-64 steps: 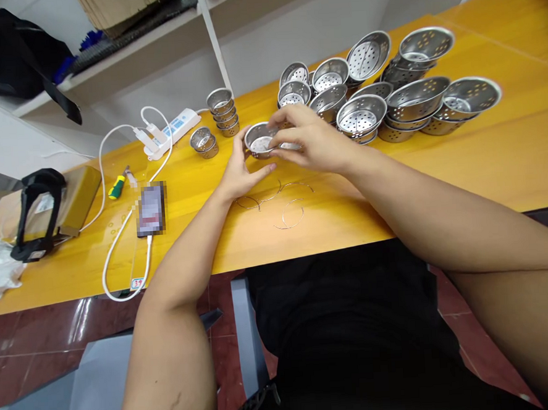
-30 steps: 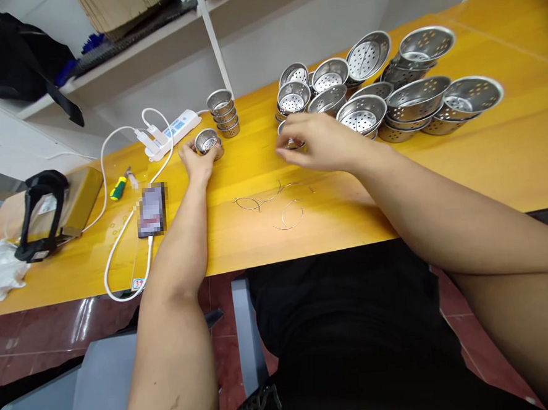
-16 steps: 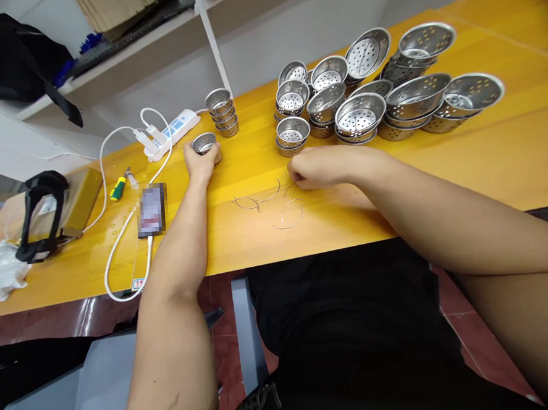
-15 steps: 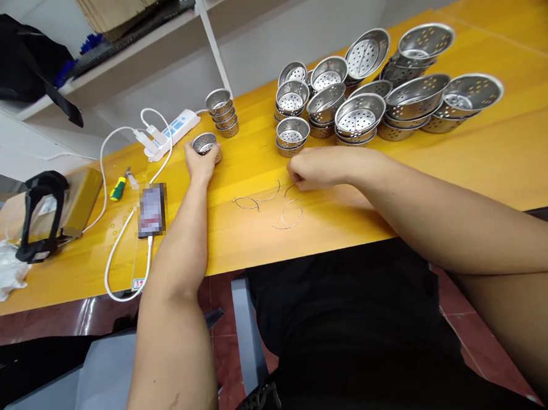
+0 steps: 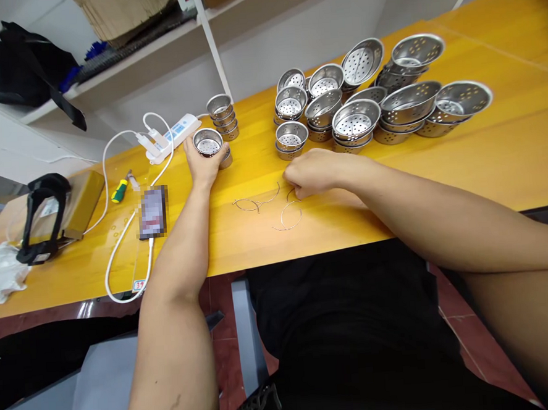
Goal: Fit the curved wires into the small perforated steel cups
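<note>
My left hand (image 5: 206,163) grips a small perforated metal cup (image 5: 207,142), and another cup (image 5: 225,158) shows just below and right of it. Behind stands a stack of similar cups (image 5: 222,115). My right hand (image 5: 307,173) has its fingers curled together low over the table, beside thin wire rings (image 5: 292,216); a short piece of wire shows at its fingertips, and what it grips is hidden. Just beyond that hand is a stack of small cups (image 5: 292,137).
Several stacks of larger perforated cups (image 5: 357,122) fill the back right of the yellow table (image 5: 239,250). At left are a phone (image 5: 152,213) on a white cable, a power strip (image 5: 177,136), a green screwdriver (image 5: 121,191) and a black stand (image 5: 47,212).
The cup in my left hand has risen, and a second cup now shows below it. My right hand has shifted slightly left and down.
</note>
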Action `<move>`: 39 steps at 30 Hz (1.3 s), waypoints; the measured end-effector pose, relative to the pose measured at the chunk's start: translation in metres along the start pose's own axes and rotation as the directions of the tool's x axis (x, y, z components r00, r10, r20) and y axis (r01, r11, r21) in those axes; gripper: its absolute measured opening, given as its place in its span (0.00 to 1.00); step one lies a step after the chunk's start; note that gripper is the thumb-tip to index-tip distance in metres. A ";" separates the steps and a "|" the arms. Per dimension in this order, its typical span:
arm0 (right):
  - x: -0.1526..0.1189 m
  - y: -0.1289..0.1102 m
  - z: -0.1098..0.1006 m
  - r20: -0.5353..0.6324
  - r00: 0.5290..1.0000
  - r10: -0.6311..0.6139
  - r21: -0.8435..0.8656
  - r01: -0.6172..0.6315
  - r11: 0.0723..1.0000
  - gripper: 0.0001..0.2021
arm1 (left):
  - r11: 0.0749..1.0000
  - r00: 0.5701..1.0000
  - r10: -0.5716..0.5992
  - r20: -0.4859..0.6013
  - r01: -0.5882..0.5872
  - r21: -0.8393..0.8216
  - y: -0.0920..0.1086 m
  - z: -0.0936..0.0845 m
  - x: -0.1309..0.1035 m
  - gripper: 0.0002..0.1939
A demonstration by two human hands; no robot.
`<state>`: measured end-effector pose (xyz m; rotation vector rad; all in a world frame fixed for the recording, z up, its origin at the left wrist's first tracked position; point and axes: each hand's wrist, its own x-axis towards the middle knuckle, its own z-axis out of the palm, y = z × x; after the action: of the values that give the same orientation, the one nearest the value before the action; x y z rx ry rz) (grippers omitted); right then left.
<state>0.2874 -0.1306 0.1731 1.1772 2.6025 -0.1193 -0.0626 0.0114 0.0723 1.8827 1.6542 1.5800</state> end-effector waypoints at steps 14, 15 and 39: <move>0.009 0.034 0.019 -0.348 0.937 -0.033 0.714 0.287 0.639 0.12 | 0.993 0.996 0.072 0.050 -0.067 -0.093 0.027 0.007 -0.013 0.52; 0.010 0.033 0.020 -0.391 0.920 0.006 0.739 0.310 0.598 0.11 | 0.993 0.995 0.079 0.065 -0.073 -0.097 0.031 0.009 -0.015 0.51; 0.029 0.019 0.031 -0.594 0.676 0.435 0.753 0.277 0.597 0.26 | 0.966 0.917 0.221 0.333 -0.159 -0.202 0.086 0.041 -0.077 0.64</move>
<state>0.2905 -0.1027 0.1361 2.0019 3.2845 -1.1817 0.0352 -0.0620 0.0714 2.1340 1.1790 1.2961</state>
